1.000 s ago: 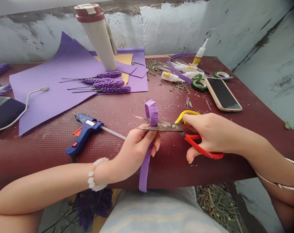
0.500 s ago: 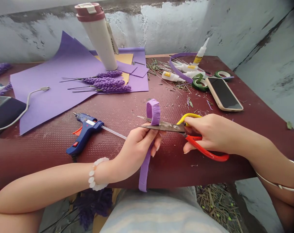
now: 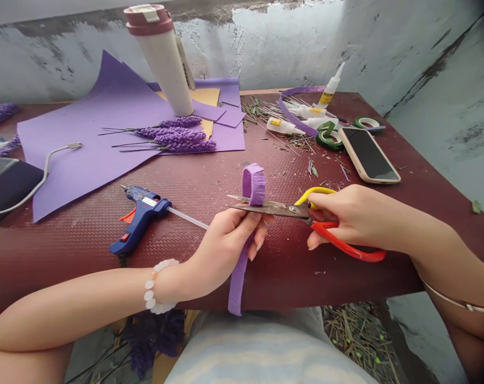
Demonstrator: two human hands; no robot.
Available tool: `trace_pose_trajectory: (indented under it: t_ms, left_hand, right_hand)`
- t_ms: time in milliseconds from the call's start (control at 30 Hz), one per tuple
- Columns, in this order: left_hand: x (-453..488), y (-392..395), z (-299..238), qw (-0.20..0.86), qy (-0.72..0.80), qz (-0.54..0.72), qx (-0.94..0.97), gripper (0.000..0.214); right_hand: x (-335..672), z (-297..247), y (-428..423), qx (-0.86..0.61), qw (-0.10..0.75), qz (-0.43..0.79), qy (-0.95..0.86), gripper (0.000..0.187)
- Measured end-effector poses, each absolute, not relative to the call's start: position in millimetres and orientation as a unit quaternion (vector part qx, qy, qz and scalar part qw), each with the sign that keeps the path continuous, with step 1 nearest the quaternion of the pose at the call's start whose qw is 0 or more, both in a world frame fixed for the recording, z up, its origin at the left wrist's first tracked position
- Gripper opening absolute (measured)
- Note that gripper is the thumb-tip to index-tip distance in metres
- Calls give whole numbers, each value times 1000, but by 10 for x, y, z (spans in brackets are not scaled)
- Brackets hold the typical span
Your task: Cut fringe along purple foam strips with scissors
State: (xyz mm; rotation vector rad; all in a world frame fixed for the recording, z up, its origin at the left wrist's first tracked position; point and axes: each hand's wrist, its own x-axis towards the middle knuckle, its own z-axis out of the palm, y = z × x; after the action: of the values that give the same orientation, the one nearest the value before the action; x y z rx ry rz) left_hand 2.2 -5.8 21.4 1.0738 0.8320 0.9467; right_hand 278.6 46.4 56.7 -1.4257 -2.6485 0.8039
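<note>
From the head camera, the left hand (image 3: pixel 228 248) pinches a fringed purple paper strip (image 3: pixel 253 184) between thumb and fingers. The strip curls into a small loop above the grip, and its plain tail hangs below the hand to about the near edge of the dark red desk (image 3: pixel 202 178). The right hand (image 3: pixel 356 218) is closed through the handles of yellow-and-red scissors (image 3: pixel 290 210), with the slightly parted steel blades (image 3: pixel 266 209) lying just under the loop. The strip looks light, soft and easily creased, so it would probably handle best when held by its plain part close to the blades, as the fringe seems likely to flatten or tear. Left of the left hand, a blue hot glue gun (image 3: pixel 140 218) lies on its side, with a glue stick (image 3: pixel 188 218) reaching toward the hand. Beyond the hands lie purple sheets (image 3: pixel 86 128) and lavender stems (image 3: pixel 178 137). Past the right hand are a phone (image 3: pixel 368 154), green floral tape (image 3: pixel 329 137) and glue bottles (image 3: pixel 285 126).
</note>
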Motion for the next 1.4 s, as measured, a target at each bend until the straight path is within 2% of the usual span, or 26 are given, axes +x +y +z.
trace_pose_trajectory:
  t_ms: [167,333,433,633,733,967,1400]
  left_hand:
    - [-12,-98,165,707,304,446,457,43]
    - [-2,-90,186,715,302,432,460,47]
    - [0,-84,220,719,312,418,459,49]
    - [-7,-105,295,712,329,402,471,56]
    - [-1,-103,314,709,339,399,472,58]
    - [-5,-104,299,718,334,404,459,54]
    - [-12,-122,258,726,312,415,450,49]
  right_hand:
    - [2894,565,528,-409,-7,421,-809,45]
    - [2973,553,578,-372,-25,499,-783,47]
    - [2927,622,555,-410,-56,505,-758,42]
    - [2846,719,466,-429,-84,468,-768,48]
    - [2820,734,446,-446,-82,449,-770,45]
    - [2764,721,478,-434,-63,539,-719,45]
    - [2815,695,456,-405,-42,559,-723,25]
